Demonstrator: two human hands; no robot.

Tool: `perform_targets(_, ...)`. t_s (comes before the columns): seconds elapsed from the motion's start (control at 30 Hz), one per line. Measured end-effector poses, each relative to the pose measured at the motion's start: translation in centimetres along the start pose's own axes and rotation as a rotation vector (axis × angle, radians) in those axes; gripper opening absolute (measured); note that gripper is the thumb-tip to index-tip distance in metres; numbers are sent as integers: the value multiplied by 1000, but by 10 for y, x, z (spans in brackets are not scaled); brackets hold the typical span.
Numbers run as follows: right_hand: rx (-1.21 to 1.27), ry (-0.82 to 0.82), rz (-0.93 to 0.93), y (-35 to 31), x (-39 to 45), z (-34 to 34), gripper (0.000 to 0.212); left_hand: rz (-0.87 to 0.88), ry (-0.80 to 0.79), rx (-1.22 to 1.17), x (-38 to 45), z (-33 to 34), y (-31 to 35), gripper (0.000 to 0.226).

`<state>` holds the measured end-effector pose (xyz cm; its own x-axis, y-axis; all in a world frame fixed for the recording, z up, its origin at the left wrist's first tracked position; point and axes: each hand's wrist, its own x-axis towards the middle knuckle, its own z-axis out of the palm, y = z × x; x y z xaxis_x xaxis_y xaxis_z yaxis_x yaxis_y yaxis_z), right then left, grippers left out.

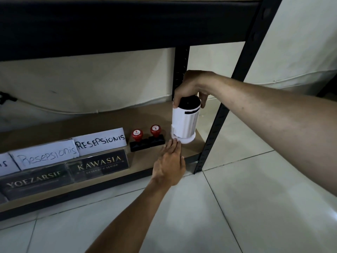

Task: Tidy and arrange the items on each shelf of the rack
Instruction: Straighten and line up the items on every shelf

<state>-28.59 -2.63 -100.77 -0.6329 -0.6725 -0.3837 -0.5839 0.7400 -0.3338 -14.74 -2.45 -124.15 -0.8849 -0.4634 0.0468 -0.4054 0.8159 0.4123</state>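
The tall white plastic cylinder with a black top is stood upright at the right end of the brown wooden bottom shelf. Its top is gripped from above by the right hand. Its base is touched by the flat, straight fingers of the left hand, just below it. Two red-knobbed black stamps are stood just left of the cylinder, so a push that way would be blocked

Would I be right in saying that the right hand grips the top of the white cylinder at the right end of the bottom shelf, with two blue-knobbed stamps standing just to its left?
Not quite: the head view shows the knobs of the two stamps are red, not blue. The rest holds: the right hand grips the top of the white cylinder at the right end of the bottom shelf, stamps just to its left.
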Motion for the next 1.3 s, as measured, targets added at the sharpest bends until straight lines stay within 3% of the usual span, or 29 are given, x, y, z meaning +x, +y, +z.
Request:
perform_targets(0.23,-4,50,3,3,1,-1,62,29,-35,-7,9,0,1,66)
perform_targets(0.4,-10,38,1,3,1,-1,49,29,-31,-25,7,-1,1,66)
perform_targets(0.93,-4,172,-46,1,16,1,45,-58,-102,26,12,-3,10,71)
perform_targets(1.3,30,143,-16,1,28,3,59,-29,-73,29,7,-4,8,68)
